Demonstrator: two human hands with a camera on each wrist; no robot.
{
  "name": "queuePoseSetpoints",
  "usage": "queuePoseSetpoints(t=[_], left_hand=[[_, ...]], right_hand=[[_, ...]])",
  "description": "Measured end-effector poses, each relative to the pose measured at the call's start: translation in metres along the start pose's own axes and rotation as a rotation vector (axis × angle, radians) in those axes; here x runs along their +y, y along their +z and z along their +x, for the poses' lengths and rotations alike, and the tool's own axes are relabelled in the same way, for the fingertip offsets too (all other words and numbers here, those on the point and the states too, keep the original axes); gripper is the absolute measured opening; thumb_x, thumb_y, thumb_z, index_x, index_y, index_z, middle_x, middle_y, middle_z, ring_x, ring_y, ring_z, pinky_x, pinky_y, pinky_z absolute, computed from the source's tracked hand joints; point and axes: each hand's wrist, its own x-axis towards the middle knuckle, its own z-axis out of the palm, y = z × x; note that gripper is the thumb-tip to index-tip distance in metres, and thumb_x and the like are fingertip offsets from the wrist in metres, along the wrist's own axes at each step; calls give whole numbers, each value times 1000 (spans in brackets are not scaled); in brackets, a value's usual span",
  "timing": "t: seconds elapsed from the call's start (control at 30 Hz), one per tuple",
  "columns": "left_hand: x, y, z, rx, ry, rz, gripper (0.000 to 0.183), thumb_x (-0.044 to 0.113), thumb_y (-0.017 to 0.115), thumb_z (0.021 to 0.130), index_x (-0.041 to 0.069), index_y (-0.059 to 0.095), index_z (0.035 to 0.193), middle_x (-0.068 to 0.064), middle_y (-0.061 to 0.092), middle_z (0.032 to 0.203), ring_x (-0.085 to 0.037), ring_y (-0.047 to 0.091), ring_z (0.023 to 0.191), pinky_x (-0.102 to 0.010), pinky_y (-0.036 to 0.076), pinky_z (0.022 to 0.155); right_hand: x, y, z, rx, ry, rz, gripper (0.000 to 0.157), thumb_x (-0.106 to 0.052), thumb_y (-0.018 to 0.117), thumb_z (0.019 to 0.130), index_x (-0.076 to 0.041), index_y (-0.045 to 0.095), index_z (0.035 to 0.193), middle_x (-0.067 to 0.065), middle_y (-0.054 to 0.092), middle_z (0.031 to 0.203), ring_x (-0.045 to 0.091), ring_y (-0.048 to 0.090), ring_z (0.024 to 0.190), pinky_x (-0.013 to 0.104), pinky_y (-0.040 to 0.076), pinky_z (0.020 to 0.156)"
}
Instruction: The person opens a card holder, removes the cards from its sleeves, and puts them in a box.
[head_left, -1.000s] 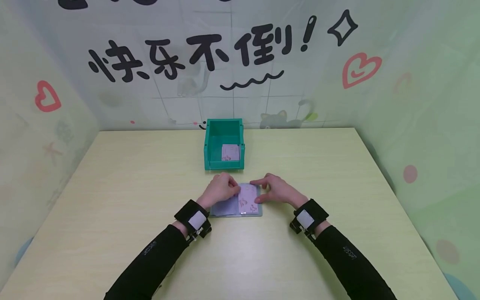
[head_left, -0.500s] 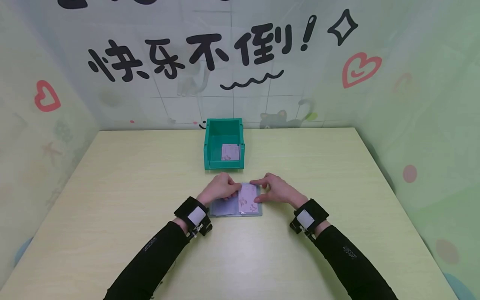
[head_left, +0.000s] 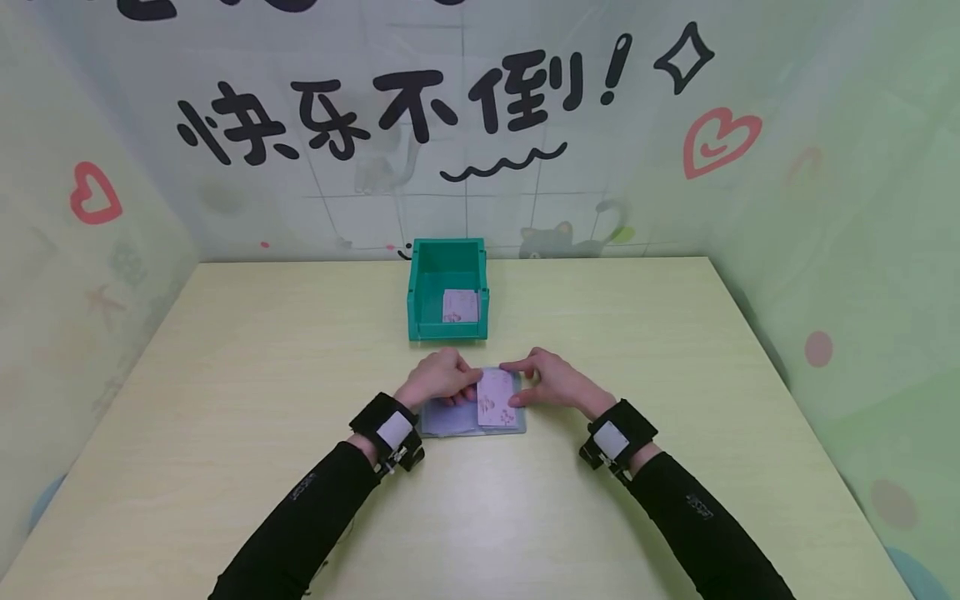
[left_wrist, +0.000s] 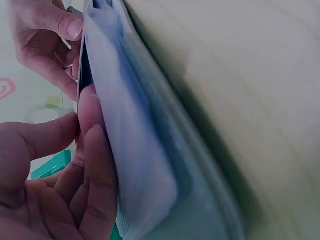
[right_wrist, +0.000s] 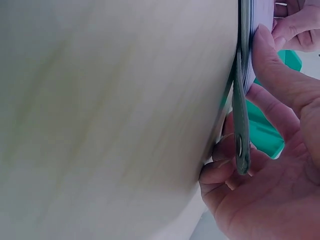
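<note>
A small card album (head_left: 512, 431) with clear pockets and a grey-green cover lies open on the table in the head view. On its right side is a pale purple card (head_left: 497, 400) with a pink print. My left hand (head_left: 442, 377) pinches the left edge of this card, thumb against index finger (left_wrist: 91, 107). My right hand (head_left: 553, 379) grips the album's right side. In the right wrist view, its thumb (right_wrist: 267, 55) presses on the stacked pages. A strap (right_wrist: 241, 120) with a metal snap sticks out beside the curled fingers.
Behind the album stands a green bin (head_left: 447, 329) with a similar purple card (head_left: 460, 306) inside. The light wooden table (head_left: 300, 333) meets printed walls at the back and sides.
My left hand's fingertips have shifted slightly right along the card's edge, and its other fingers have spread a little. The album has moved very slightly toward me; my right hand stays put.
</note>
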Motion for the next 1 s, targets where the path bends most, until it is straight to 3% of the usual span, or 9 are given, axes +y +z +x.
queuePoseSetpoints(t=[0.27, 0.5, 1.0], left_hand=[[-6, 0, 6, -16, -21, -115, 20, 24, 68, 96, 6, 77, 91, -2, 73, 74, -12, 61, 57, -21, 42, 53], [-6, 0, 6, -8, -28, -104, 17, 21, 69, 95, 6, 77, 95, -3, 73, 76, -13, 57, 55, -23, 35, 52], [-5, -3, 8, -18, -25, -93, 17, 18, 69, 96, 3, 77, 99, -2, 74, 75, -10, 56, 52, -21, 31, 48]], right_hand=[[2, -1, 2, -7, 6, -16, 61, -25, 83, 83, -18, 61, 139, 9, 52, 99, 21, 48, 91, 28, 36, 73], [3, 0, 4, -5, 10, -16, 61, -26, 84, 83, -18, 61, 139, 9, 51, 98, 21, 48, 91, 28, 36, 73], [2, 2, 4, 5, 45, 3, 61, -25, 83, 83, -20, 61, 139, 9, 53, 102, 22, 50, 94, 28, 37, 74]])
